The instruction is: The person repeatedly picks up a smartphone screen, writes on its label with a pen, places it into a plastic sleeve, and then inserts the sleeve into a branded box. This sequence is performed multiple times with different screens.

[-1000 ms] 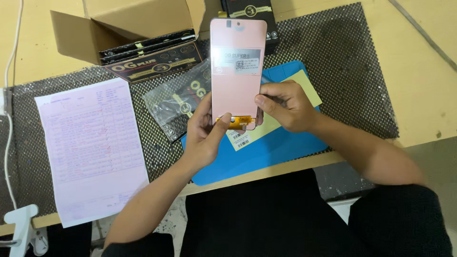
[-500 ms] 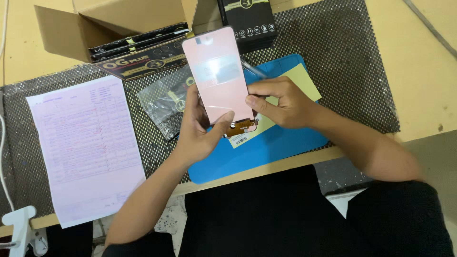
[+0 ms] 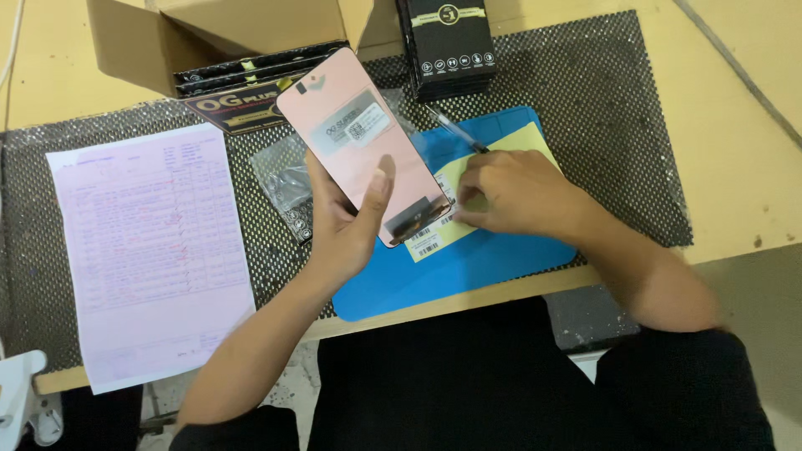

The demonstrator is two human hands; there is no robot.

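My left hand [image 3: 349, 224] grips a pink phone display panel [image 3: 359, 138], tilted with its top toward the upper left; a grey label sits on its back and a dark flex part at its lower end. My right hand [image 3: 511, 194] rests on a yellow sheet with barcode stickers [image 3: 434, 238] lying on a blue work mat [image 3: 468, 267], fingers curled down onto the paper just right of the panel. A pen [image 3: 455, 129] lies on the mat above my right hand.
A printed paper form [image 3: 150, 250] lies at the left on a black mesh mat [image 3: 610, 108]. An open cardboard box [image 3: 225, 33] with flat black boxes stands at the back. A stack of black boxes [image 3: 447, 42] sits beside it. A clear plastic bag [image 3: 284, 184] lies under the panel.
My right hand has let go of the panel's lower end and dropped onto the yellow sheet. The left hand now holds the panel alone, tilted further left.
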